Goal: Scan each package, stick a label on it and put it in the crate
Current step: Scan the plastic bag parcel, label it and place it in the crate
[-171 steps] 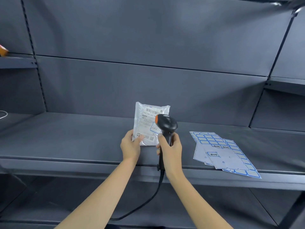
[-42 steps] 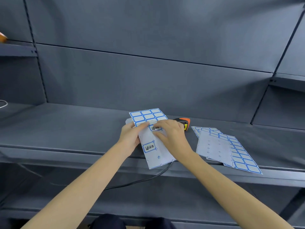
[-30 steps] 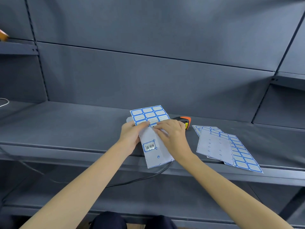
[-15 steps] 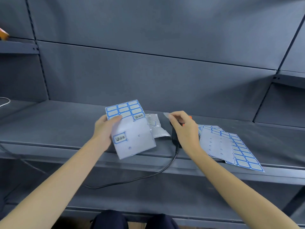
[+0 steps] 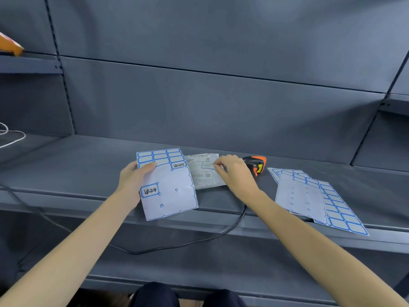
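A small white package [image 5: 204,173] lies flat on the grey shelf [image 5: 77,171], its printed side up. My right hand [image 5: 235,173] pinches a blue-edged label [image 5: 208,165] against the package's upper right part. My left hand [image 5: 132,181] holds a label sheet [image 5: 170,191] by its left edge, just left of the package and partly over it. The sheet carries blue-framed labels along the top and two written ones. A black and orange scanner [image 5: 256,166] lies behind my right hand, its cable running over the shelf's front edge. No crate is in view.
A stack of other label sheets [image 5: 309,196] lies on the shelf to the right. A white cable [image 5: 11,138] shows at the far left, and an orange object [image 5: 11,46] sits on the upper left shelf. My knees are below the lower shelf.
My right hand peeled a label off the sheet and brought it down onto the package. My left hand drew the sheet to the left, uncovering the package.
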`<move>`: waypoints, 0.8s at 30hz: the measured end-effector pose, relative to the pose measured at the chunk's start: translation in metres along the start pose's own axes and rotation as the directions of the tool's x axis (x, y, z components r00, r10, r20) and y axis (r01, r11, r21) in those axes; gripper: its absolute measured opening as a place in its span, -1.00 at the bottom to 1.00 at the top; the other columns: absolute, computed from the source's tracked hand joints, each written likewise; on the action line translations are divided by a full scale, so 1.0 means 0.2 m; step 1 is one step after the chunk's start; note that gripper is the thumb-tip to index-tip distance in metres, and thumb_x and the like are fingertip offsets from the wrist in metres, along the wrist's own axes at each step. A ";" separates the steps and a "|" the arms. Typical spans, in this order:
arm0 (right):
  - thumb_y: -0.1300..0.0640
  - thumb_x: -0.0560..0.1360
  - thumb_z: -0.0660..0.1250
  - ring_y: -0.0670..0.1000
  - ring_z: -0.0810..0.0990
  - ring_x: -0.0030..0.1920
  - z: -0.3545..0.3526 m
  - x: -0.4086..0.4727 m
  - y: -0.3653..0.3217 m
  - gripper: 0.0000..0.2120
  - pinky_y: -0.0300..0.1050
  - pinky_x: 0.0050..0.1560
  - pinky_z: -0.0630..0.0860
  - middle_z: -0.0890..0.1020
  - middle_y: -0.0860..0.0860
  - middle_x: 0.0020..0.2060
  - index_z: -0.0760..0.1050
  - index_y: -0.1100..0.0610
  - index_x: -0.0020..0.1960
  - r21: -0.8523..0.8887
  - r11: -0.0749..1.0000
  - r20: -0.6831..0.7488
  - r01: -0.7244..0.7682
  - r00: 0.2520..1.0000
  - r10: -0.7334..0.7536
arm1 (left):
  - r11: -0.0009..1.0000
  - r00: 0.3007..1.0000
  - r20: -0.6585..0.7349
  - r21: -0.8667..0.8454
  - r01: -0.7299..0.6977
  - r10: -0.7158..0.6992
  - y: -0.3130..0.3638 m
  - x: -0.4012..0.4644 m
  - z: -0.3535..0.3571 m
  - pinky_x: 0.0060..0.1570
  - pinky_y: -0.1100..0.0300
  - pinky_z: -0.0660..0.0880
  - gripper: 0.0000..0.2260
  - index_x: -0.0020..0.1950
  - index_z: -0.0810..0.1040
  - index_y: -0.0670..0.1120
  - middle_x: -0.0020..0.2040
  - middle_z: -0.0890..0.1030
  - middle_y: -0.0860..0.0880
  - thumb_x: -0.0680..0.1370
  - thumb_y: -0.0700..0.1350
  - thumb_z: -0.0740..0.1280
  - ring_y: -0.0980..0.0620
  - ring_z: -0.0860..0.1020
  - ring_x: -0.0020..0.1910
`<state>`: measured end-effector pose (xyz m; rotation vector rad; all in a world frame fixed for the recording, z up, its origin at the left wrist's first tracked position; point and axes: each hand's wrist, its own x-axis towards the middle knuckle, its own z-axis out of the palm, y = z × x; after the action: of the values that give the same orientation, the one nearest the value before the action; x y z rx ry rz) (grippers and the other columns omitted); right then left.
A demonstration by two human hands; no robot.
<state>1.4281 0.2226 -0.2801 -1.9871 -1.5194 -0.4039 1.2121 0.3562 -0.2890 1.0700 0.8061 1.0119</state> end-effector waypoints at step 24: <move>-0.10 0.61 0.10 0.00 0.49 0.26 0.02 0.01 0.08 -0.59 -0.06 0.29 0.39 0.53 -0.01 0.29 0.52 0.08 0.29 -0.046 0.997 0.424 0.056 0.905 -0.031 | 1.000 1.000 0.009 -0.021 -0.007 0.007 -0.03 -0.01 -0.03 -0.21 0.12 0.54 -0.77 0.15 0.55 -0.13 0.05 0.64 -0.09 0.50 -0.22 0.41 -0.03 0.61 -0.13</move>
<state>1.4423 0.2238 -0.2868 -2.1881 -1.8325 -0.0275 1.2083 0.3561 -0.2955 1.0600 0.7832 1.0185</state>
